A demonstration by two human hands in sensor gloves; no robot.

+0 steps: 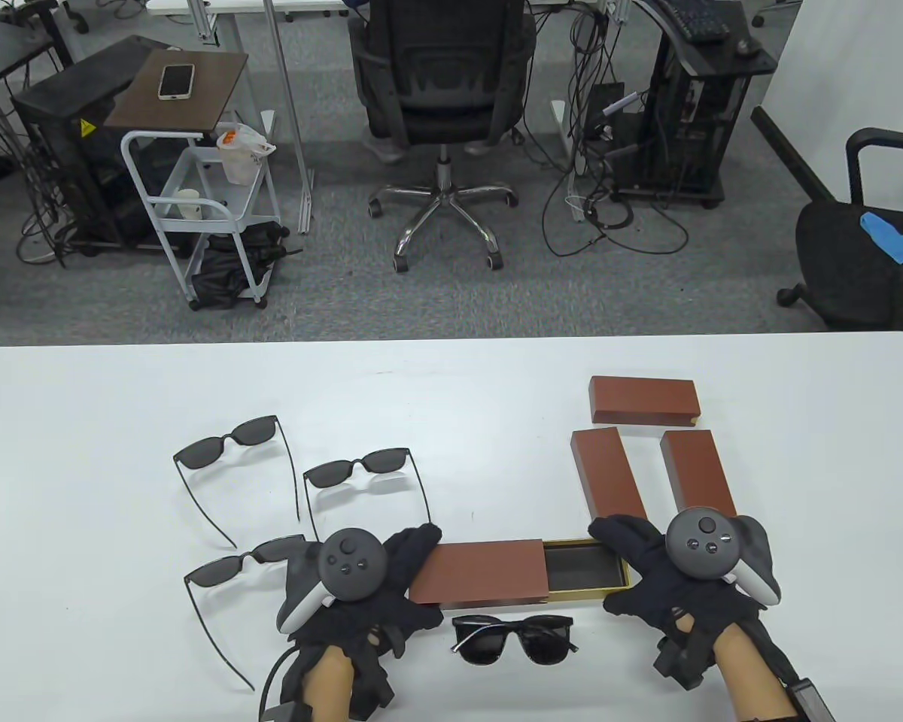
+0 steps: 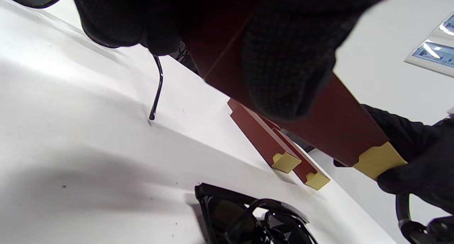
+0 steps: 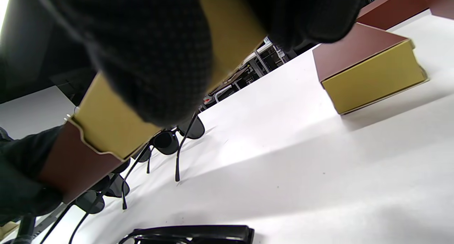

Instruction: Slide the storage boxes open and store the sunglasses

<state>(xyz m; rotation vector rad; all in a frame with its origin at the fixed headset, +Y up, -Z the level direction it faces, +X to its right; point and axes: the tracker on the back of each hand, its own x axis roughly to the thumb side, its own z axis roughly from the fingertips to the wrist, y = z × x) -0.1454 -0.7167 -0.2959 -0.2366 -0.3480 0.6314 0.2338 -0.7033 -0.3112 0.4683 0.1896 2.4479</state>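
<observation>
A brown storage box lies at the table's front centre. My left hand grips its brown sleeve at the left end. My right hand grips the right end of the gold inner tray, which is slid partly out and shows a dark lining. In the right wrist view my fingers wrap over the gold tray. Folded black sunglasses lie just in front of the box, between my hands.
Three open pairs of sunglasses lie to the left, the nearest one beside my left hand. Three closed brown boxes sit behind my right hand. An office chair stands beyond the table.
</observation>
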